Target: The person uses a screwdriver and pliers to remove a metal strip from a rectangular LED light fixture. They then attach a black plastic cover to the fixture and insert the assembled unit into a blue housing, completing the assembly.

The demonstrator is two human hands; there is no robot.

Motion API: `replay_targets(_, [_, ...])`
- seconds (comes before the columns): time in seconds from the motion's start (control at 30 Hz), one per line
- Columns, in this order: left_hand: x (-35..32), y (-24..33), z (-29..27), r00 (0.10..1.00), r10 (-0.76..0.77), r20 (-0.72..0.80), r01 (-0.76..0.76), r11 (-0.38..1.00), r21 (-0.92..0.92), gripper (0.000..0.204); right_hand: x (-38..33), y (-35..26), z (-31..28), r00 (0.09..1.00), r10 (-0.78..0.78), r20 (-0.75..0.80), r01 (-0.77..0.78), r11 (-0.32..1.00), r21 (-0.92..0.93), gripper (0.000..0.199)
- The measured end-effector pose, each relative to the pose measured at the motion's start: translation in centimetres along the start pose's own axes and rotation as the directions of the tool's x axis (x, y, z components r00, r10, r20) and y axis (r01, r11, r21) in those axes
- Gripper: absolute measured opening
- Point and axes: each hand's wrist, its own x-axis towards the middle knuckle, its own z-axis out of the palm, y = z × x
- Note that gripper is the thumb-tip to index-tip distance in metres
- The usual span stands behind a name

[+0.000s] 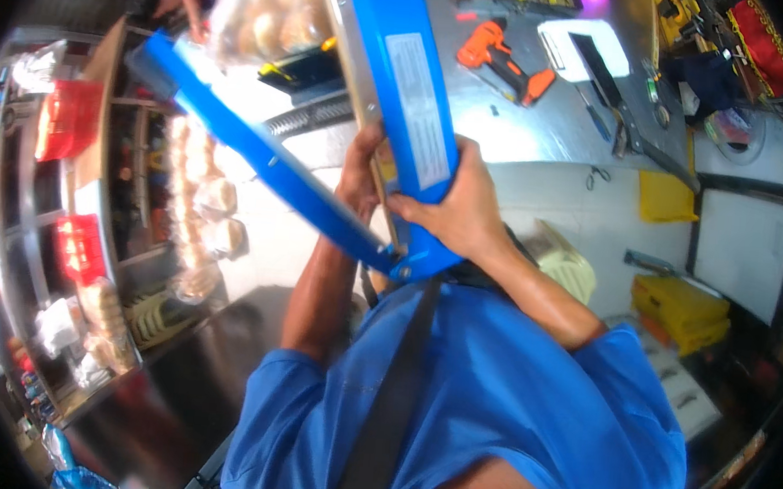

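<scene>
A long blue bag sealer (385,37) stands tilted in front of my chest, its body rising past the top of the view. Its hinged blue arm (274,162) swings out to the upper left, apart from the body, and meets it near my shirt. My left hand (357,182) is closed around the left side of the body, partly hidden behind the arm. Around the right side wraps my right hand (464,200), its thumb lying across the inner face below a printed label. The fingers behind the body are hidden.
On the metal table (529,131) lie an orange power tool (503,60), a white sheet (600,45) and a long dark-bladed tool (607,82). A clear bag of round items (271,19) is at far left. Shelves (104,213) line the left; yellow cases (681,309) sit at right.
</scene>
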Motion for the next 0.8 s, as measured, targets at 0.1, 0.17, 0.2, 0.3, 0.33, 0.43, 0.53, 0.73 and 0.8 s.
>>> replay_targets(0.1, [-1.5,1.8,1.4,0.992,0.082,0.095,-0.079,0.996,-0.04,0.107,-0.2,1.1,-0.2,0.983,-0.138,0.123,0.09,0.939,0.332,0.108])
replay_targets(0.17, [-2.0,2.7,1.9,0.986,0.124,0.109,-0.115,0.99,-0.082,0.117,-1.0,-1.2,-0.3,0.973,-0.152,0.175,0.056,0.887,0.458,0.112])
replay_targets(0.2, [-2.0,3.2,2.2,0.961,0.186,0.204,-0.17,0.981,-0.095,0.121,-1.5,-2.4,-0.5,0.965,-0.159,0.208,0.031,0.858,0.513,0.114])
replay_targets(0.3, [-1.7,4.6,4.2,0.876,0.308,0.37,-0.27,0.951,-0.153,0.129,-2.2,-3.5,-0.7,0.928,-0.283,0.242,0.082,0.79,0.608,0.121])
replay_targets(0.33, [-1.9,5.4,5.6,0.878,0.317,0.358,-0.273,0.947,-0.169,0.13,-2.5,-3.9,-0.9,0.921,-0.303,0.246,0.098,0.789,0.606,0.122])
replay_targets(0.43, [-1.5,7.4,8.4,0.87,0.387,0.306,-0.348,0.921,-0.175,0.135,-2.8,-4.7,-2.3,0.884,-0.376,0.278,0.203,0.844,0.497,0.12])
replay_targets(0.53, [-1.0,8.2,9.5,0.824,0.408,0.393,-0.304,0.904,-0.301,0.132,-3.7,-3.9,-2.9,0.879,-0.393,0.271,0.287,0.888,0.359,0.116])
replay_targets(0.73, [-0.1,7.9,8.8,0.754,0.392,0.527,-0.193,0.899,-0.392,0.129,-5.2,-4.3,-4.6,0.873,-0.369,0.319,0.244,0.897,0.368,0.111])
replay_targets(0.8, [0.2,7.1,8.6,0.733,0.424,0.533,-0.246,0.895,-0.373,0.129,-5.5,-3.7,-4.9,0.874,-0.37,0.314,0.251,0.899,0.36,0.111])
